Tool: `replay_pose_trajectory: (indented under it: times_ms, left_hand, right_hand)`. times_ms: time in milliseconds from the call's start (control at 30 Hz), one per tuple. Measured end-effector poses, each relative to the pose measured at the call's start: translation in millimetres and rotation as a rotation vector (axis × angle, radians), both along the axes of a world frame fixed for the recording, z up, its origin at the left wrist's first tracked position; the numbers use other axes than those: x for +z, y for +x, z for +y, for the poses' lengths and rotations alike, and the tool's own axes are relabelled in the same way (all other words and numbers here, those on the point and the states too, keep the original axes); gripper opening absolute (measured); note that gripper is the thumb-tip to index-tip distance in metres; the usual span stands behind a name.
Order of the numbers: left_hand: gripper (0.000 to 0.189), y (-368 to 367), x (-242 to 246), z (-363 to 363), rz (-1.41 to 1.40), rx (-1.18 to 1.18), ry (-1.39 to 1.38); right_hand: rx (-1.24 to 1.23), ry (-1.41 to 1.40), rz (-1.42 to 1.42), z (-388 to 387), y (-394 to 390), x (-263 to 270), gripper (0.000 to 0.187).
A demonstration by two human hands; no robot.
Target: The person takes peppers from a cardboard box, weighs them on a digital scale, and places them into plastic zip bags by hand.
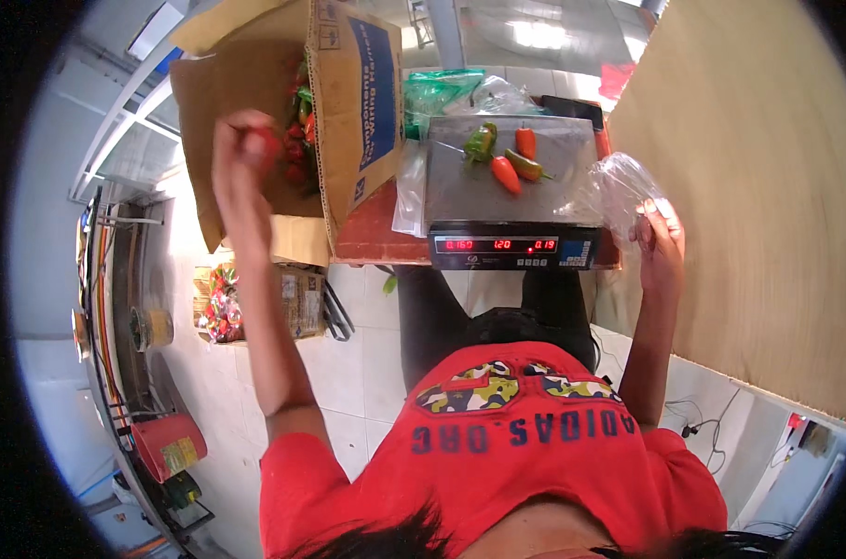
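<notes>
My left hand, blurred, is closed around a red pepper over the open cardboard box. Red and green peppers lie inside that box, partly hidden by its side wall. On the metal pan of a digital scale rest several peppers: a green pepper, an upright-looking orange-red pepper, another orange-red pepper and a greenish-brown pepper. Right of the pan, my right hand pinches a clear plastic bag, which overlaps the pan's right edge. Red digits glow on the display.
The scale stands on a red table. Green plastic and clear bags lie beside it. A wooden board rises at right. Below left, a floor box holds bagged peppers; a red bucket sits farther left.
</notes>
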State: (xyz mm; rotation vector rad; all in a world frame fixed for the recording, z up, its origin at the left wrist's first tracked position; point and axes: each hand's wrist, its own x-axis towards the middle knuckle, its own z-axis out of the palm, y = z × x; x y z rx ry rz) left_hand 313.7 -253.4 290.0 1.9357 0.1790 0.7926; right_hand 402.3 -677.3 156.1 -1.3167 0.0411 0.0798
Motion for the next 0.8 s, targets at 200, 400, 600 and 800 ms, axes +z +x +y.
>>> replay_pose_trajectory:
  times_ms: [200, 400, 600, 800]
  left_hand:
    - [0.029, 57.7, -108.8, -123.1, 0.069, -0.441, 0.416]
    - [0.038, 152.6, -209.9, -147.9, 0.198, -0.316, 0.676]
    - [0.043, 160.9, -220.1, -151.8, 0.088, -0.231, 0.785]
    - [0.039, 134.3, -142.5, -144.2, 0.442, -0.656, -0.378]
  right_hand:
    - [0.054, 0.090, -0.104, 12.3, -0.5, 6.0, 0.015]
    - [0.055, 0.006, -0.077, 11.2, -15.3, 12.4, 0.013]
    - [0.039, -0.076, -0.114, 5.4, -14.2, 12.4, 0.013]
    - [0.102, -0.677, -0.496, 36.1, 6.1, 11.9, 0.020]
